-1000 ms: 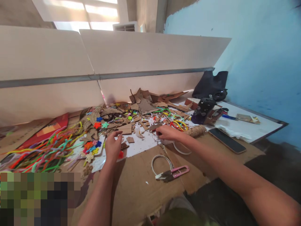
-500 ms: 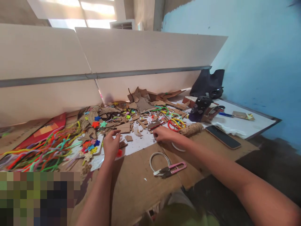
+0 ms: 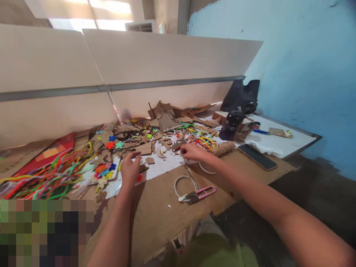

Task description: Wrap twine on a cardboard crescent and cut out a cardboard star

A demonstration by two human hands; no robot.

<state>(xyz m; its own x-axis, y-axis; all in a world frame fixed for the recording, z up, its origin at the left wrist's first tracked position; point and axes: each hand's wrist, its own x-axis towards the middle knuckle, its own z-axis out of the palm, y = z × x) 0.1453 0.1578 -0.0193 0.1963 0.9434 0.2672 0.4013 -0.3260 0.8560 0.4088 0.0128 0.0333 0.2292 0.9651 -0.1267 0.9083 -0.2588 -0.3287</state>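
The left hand (image 3: 130, 168) and the right hand (image 3: 191, 151) are both bare, and the left forearm (image 3: 115, 226) and the right forearm (image 3: 250, 191) are uncovered also, with a smooth outline. At the lower edge one sees a plain olive-green garment (image 3: 219, 253), rounded in its shape, and next to it some greyish cloth (image 3: 208, 227), too blurred for a more exact name.

Corrug. cardbd strip (image 3: 177, 145) matt, ridged — twine roll (image 3: 224, 148) rough, fibrous — phone scrn (image 3: 257, 156) glossy, smooth
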